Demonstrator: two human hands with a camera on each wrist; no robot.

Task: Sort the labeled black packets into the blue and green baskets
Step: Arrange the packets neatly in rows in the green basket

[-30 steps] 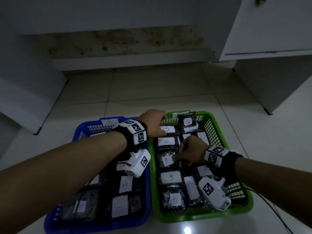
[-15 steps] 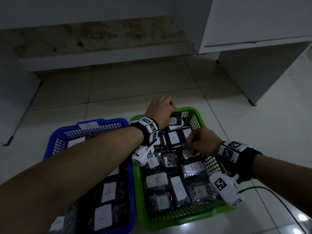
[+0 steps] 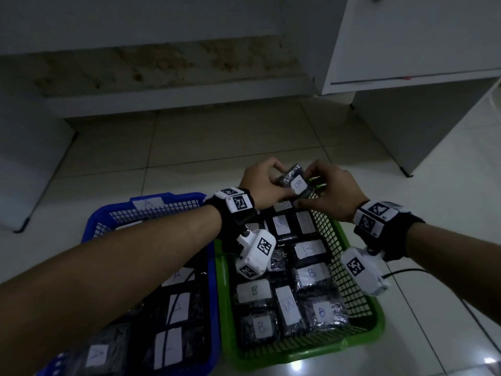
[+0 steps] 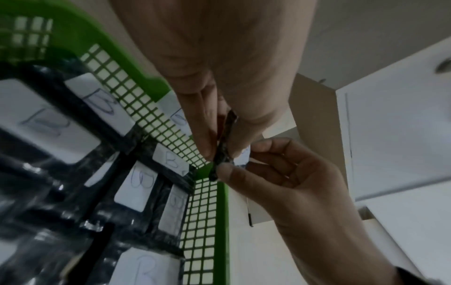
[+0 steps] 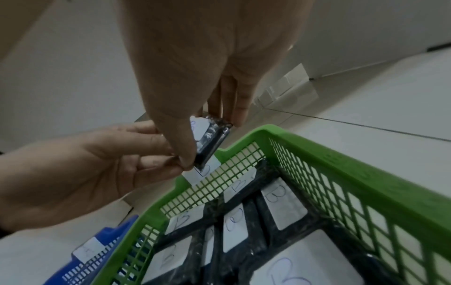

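Note:
A black packet (image 3: 294,181) with a white label marked B is held above the far end of the green basket (image 3: 363,316). My left hand (image 3: 267,183) pinches its left side and my right hand (image 3: 329,189) pinches its right side. The left wrist view shows the packet (image 4: 223,146) edge-on between the fingers of both hands. The right wrist view shows the same packet (image 5: 213,141) just over the basket's rim (image 5: 317,152). The green basket holds several black packets labelled B (image 3: 311,275). The blue basket (image 3: 214,308) beside it on the left holds several packets labelled A (image 3: 177,308).
Both baskets stand side by side on a pale tiled floor (image 3: 189,147). A white cabinet (image 3: 420,42) rises at the right, with a low wall ledge (image 3: 176,101) behind. A thin cable (image 3: 401,272) trails from my right wrist across the floor.
Both hands rose from among the packets in the green basket and came together at its far end. They now hold one B packet lifted above the rim.

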